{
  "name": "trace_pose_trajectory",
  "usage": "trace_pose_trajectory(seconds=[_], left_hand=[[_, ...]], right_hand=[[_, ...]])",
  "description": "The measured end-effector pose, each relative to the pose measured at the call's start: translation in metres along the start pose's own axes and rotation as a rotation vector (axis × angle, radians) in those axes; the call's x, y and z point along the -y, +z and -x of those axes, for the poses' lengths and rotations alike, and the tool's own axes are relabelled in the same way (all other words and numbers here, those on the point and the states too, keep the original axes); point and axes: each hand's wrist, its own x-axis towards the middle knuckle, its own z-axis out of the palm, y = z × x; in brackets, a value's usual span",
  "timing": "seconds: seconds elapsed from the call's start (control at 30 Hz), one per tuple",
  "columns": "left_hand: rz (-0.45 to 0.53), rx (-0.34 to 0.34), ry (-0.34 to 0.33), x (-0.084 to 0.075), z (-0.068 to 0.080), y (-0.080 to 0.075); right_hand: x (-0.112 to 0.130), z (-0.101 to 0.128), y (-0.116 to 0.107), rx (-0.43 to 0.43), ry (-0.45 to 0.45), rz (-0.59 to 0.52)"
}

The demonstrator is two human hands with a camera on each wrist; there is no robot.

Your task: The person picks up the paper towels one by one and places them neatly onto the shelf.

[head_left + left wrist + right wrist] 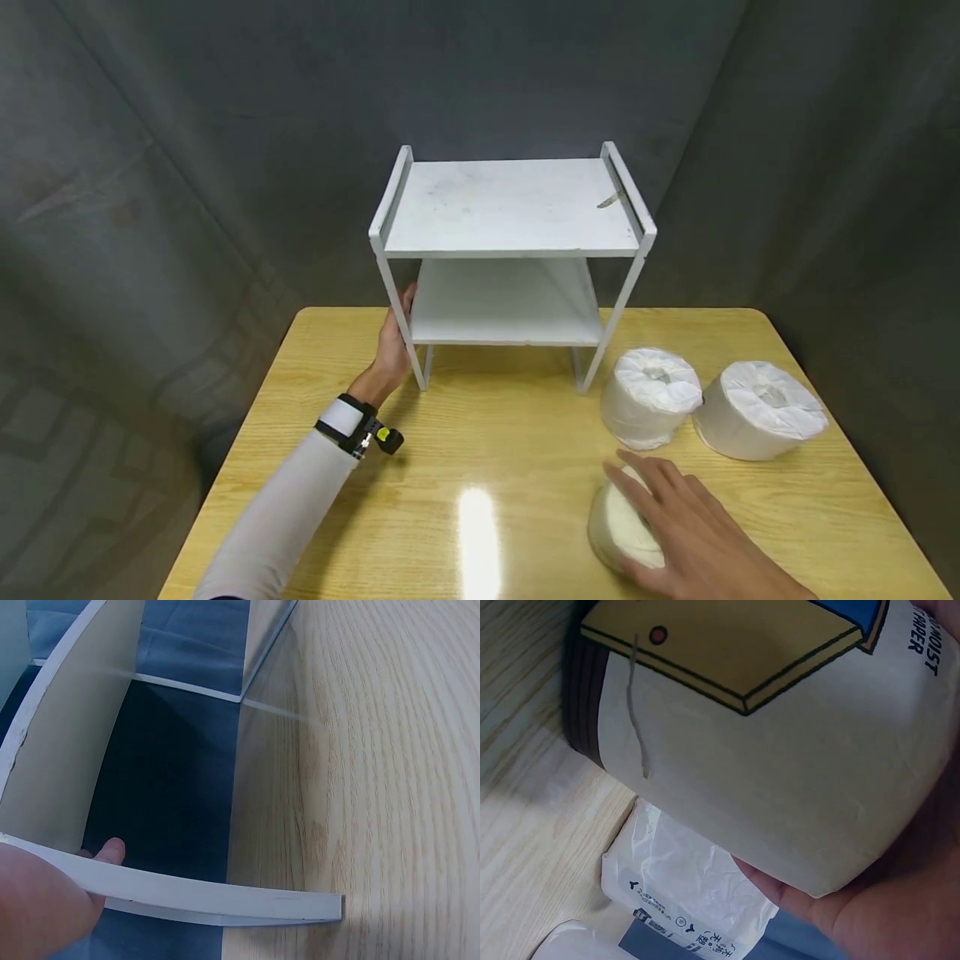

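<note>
A white two-tier shelf rack (510,208) stands toward the back of the table. My left hand (392,346) grips its left upright, with a fingertip (112,851) showing past the bar in the left wrist view. At the front right, my right hand (693,525) spreads over a pale cylindrical roll (622,521), thumb and fingers on opposite sides of it. Up close, this roll (757,772) has a cream paper wrapper printed with a gold drawing and the words "MOIST" and "PAPER". Part of it is hidden behind the hand.
Two white-wrapped toilet paper rolls (648,400) (761,412) stand to the right of the rack. Grey curtains (525,75) hang behind and beside the wooden table (525,433). Both tiers of the rack are bare, the upper one bearing a dark mark (610,200).
</note>
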Motion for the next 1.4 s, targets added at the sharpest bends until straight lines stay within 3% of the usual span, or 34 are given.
trace_pose_trajectory(seconds=[0.8,1.1,1.23,1.4], left_hand=[[0.009,-0.008,0.011,-0.001,-0.001,0.000],[0.029,-0.032,0.019,0.000,0.002,-0.005],[0.036,-0.010,0.022,0.000,0.002,-0.005],[0.041,0.020,0.019,-0.001,-0.001,-0.001]], right_hand=[[-0.002,-0.007,-0.011,0.035,0.003,-0.027],[-0.008,-0.022,-0.022,-0.024,-0.104,-0.016],[-0.010,-0.027,-0.027,-0.046,-0.131,-0.001],[-0.012,-0.030,-0.037,-0.025,-0.098,-0.010]])
